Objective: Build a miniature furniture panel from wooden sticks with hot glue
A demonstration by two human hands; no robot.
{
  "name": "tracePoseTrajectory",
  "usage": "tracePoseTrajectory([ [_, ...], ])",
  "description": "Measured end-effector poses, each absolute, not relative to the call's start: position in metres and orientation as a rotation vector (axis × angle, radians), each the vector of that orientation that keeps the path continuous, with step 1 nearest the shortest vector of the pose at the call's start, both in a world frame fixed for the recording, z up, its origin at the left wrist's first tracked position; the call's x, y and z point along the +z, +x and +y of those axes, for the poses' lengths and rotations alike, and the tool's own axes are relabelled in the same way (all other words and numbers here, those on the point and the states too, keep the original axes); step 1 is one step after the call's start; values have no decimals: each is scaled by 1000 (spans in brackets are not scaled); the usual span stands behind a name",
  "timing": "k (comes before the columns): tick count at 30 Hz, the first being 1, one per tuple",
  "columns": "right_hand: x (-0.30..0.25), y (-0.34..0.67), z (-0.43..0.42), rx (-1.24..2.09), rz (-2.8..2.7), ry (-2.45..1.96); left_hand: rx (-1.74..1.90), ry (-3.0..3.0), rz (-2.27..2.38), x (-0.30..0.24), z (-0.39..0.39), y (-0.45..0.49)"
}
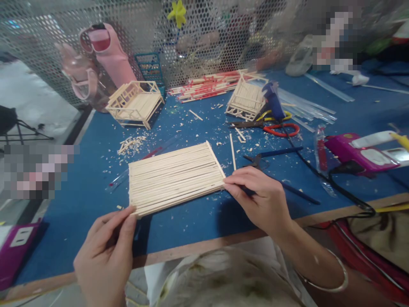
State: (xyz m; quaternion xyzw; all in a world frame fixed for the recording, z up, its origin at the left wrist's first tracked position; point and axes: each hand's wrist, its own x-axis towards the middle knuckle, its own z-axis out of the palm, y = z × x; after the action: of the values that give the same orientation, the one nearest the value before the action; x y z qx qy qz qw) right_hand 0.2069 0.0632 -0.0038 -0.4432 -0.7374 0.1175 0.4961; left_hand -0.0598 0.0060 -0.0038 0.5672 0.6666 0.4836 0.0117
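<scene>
A flat rectangular panel of pale wooden sticks (175,177), laid side by side, is tilted above the blue tabletop in front of me. My left hand (107,243) pinches its near left corner between thumb and fingers. At the near right corner, my right hand (258,196) pinches the panel's edge in the same way. A stick runs along the panel's right side. One loose stick (232,151) lies just beyond my right fingers, and blue-handled pliers (281,151) lie to the right of that hand, partly hidden by it.
Behind the panel stand a miniature stick bench (137,102) and a stick chair (246,100). Red-handled scissors (271,125), a blue glue gun (273,100) with a trailing cable, clear glue sticks (306,102), and bundled sticks (207,85) lie farther back. Pink bottles (111,55) lean against the mesh.
</scene>
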Motion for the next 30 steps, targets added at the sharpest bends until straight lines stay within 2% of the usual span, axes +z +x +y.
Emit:
tracePoseTrajectory([
  [10,-6,205,53,207,-1838,-1152,1474,1521,2121,-4,-4,-60],
  [22,-11,208,55,91,-1896,-1147,1500,1724,2054,-4,-3,-60],
  [30,-10,205,53,128,-1878,-1163,1512,1525,2078,-9,-5,-61],
])
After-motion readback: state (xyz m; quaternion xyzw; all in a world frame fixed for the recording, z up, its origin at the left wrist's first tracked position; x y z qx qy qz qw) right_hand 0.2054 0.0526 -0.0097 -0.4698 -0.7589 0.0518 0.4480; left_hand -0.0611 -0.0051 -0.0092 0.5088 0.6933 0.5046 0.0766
